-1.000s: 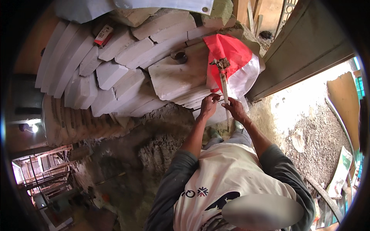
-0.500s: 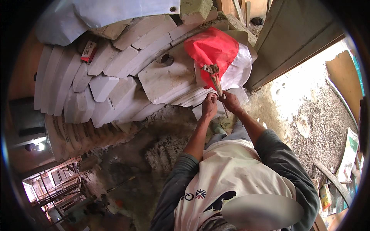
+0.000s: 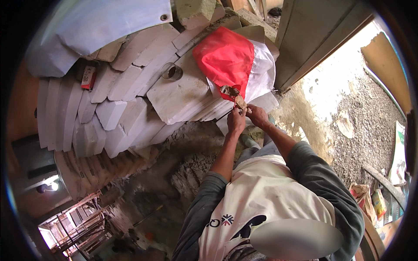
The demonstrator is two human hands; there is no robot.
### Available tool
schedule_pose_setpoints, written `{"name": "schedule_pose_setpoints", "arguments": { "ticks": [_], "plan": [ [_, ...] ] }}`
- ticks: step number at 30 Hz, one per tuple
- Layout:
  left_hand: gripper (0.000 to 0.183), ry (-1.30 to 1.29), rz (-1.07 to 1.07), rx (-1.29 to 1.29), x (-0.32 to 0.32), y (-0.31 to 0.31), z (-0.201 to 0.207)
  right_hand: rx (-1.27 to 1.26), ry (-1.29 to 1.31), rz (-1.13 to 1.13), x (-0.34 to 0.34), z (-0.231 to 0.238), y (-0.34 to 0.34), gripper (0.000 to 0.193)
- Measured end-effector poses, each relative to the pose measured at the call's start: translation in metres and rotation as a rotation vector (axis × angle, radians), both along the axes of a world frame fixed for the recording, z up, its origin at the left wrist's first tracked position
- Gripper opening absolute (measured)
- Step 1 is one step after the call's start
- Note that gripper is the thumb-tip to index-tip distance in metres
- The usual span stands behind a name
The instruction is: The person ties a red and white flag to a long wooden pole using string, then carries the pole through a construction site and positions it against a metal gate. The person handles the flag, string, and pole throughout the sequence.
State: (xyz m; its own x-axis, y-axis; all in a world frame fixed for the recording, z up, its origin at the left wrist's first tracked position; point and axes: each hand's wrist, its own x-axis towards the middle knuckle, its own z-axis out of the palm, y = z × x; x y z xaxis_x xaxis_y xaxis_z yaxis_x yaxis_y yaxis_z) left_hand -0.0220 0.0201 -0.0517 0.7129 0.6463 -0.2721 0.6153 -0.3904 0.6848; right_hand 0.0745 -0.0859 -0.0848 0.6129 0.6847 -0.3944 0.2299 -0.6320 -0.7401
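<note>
Where the two hands meet in front of the person's chest, a short pale wooden stick point(image 3: 240, 103) stands nearly upright between them, its top end carrying a dark, ragged clump that lies against the lower edge of a red and white cloth point(image 3: 230, 65). Closed around the stick's lower part from the left is the left hand point(image 3: 236, 121), its fingers curled over the wood. Touching it on the other side is the right hand point(image 3: 257, 116), fingers bent toward the same stick; whether they actually pinch it cannot be told, since the knuckles hide the contact. Spread over a slanted pile of flat grey-white stone slabs point(image 3: 130, 100), the cloth rests with its red half on top and its white half hanging to the right. On one slab just left of the cloth sits a small clear glass cup point(image 3: 170, 71). Farther left, a small red and white box point(image 3: 88, 76) is wedged among the slabs. A pale blue tarpaulin point(image 3: 109, 21) covers the top of the stack. To the right, a wooden door frame point(image 3: 313, 43) borders grey gravel ground point(image 3: 365, 126).
</note>
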Motion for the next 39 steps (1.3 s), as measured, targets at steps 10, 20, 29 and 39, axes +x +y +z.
{"name": "schedule_pose_setpoints", "arguments": {
  "ticks": [10,20,29,39],
  "plan": [
    [0.04,-0.044,-0.007,-0.014,0.002,0.0,-0.014,0.165,-0.004,-0.17,-0.008,-0.013,-0.028,0.042],
    [0.038,0.173,-0.035,0.151,0.001,-0.005,-0.015,0.079,0.07,-0.261,-0.016,-0.025,-0.031,0.031],
    [0.034,0.147,0.008,-0.223,-0.011,0.012,-0.042,0.184,0.308,-0.224,-0.024,-0.019,-0.029,0.027],
    [0.041,0.111,0.039,-0.458,0.006,0.01,-0.007,0.352,0.46,-0.336,-0.022,-0.042,-0.023,0.021]
  ]
}}
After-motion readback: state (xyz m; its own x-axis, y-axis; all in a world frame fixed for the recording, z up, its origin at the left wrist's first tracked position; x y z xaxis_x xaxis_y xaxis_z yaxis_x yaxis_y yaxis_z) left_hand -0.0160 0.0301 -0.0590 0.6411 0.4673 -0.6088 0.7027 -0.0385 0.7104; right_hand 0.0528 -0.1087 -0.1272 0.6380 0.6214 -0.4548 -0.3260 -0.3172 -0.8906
